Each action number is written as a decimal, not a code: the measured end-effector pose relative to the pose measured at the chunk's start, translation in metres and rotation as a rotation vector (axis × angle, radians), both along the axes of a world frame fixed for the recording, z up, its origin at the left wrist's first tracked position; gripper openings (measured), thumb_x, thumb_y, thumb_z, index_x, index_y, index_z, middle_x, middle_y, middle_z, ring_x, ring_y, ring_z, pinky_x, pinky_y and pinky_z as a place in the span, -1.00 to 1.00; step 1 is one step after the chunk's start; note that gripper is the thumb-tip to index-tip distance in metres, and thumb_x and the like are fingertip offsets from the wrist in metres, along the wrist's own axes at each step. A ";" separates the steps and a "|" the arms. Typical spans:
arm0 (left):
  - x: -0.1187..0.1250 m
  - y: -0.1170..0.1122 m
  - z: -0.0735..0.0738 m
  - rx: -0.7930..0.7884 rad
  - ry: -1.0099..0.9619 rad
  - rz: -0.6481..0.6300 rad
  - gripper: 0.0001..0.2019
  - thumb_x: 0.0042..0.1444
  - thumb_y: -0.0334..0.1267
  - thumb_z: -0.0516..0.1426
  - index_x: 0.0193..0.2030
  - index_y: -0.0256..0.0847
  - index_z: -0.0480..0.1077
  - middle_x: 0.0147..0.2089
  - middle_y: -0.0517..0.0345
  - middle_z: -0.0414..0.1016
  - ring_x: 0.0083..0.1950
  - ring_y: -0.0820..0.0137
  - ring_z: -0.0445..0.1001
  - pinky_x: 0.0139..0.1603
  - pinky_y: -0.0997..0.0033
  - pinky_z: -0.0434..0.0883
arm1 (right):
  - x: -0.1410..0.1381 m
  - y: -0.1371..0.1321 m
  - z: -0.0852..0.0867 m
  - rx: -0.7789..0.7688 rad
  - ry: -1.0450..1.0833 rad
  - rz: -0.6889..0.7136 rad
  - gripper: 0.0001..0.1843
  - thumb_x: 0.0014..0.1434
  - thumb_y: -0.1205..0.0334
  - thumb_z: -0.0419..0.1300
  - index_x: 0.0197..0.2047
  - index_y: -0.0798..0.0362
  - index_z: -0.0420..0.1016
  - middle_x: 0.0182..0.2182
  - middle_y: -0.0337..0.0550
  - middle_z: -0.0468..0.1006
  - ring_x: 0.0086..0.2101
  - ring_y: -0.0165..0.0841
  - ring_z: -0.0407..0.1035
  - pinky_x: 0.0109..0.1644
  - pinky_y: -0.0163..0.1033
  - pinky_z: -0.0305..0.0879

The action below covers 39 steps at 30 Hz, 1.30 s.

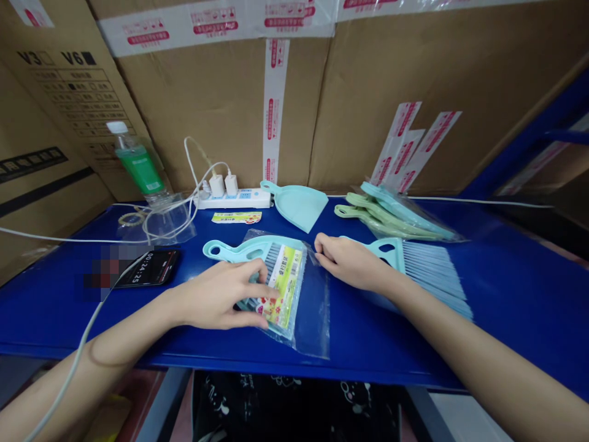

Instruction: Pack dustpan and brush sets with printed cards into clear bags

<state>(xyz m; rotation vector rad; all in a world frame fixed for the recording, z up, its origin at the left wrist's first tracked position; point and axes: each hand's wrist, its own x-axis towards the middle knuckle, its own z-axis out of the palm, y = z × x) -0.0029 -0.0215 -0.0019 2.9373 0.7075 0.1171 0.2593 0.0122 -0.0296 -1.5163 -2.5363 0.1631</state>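
Left hand rests open-fingered on teal brush-and-dustpan set in clear bag, colourful label inside; right hand at bag edge, grip unclear.

The blue table is bare on its right and along the near left edge. In the middle a bagged brush set fills the near ground, with a loose brush just to its right. A phone lies on the left. Farther back, a dustpan, stacked bagged sets, a power strip with cables and a bottle stand along the cardboard boxes, which close off the far side.
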 end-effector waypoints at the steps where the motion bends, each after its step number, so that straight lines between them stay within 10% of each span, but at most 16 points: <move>1: 0.001 -0.001 0.000 -0.018 0.002 -0.016 -0.60 0.17 0.06 0.09 0.07 -0.05 0.40 -0.10 0.07 0.33 -0.31 0.40 0.38 -0.33 0.42 0.33 | 0.000 0.001 -0.001 0.013 0.044 0.024 -0.86 0.17 0.32 -0.04 -0.25 0.04 0.31 -0.43 -0.12 0.44 -0.44 -0.29 0.32 -0.39 -0.24 0.12; 7: 0.001 -0.002 -0.004 -0.056 -0.016 -0.058 -0.69 0.13 -0.06 0.18 0.02 0.03 0.44 -0.12 0.13 0.37 -0.33 0.47 0.39 -0.30 0.47 0.31 | 0.001 0.006 -0.006 0.077 0.205 0.185 -0.72 0.21 0.37 -0.04 -0.06 0.00 0.36 -0.16 -0.03 0.43 -0.13 -0.21 0.35 -0.14 -0.14 0.28; 21: -0.001 -0.001 0.003 -0.171 -0.031 -0.093 -0.78 0.18 -0.28 0.15 -0.06 0.06 0.50 -0.12 0.15 0.43 -0.24 0.46 0.43 -0.23 0.49 0.33 | -0.001 0.011 -0.004 0.198 0.085 0.237 -0.78 0.21 0.42 -0.08 -0.30 0.04 0.35 -0.30 -0.05 0.42 -0.26 -0.26 0.31 -0.26 -0.21 0.21; 39: -0.011 0.010 0.014 -0.117 0.010 0.120 -0.64 -0.01 -0.56 -0.10 -0.26 -0.16 0.43 -0.20 0.16 0.42 -0.20 0.43 0.40 -0.20 0.47 0.33 | 0.006 -0.007 0.018 -0.016 -0.011 0.243 -0.79 -0.12 0.48 0.00 -0.50 0.00 0.04 -0.46 -0.18 0.30 -0.47 -0.38 0.18 -0.41 -0.26 0.02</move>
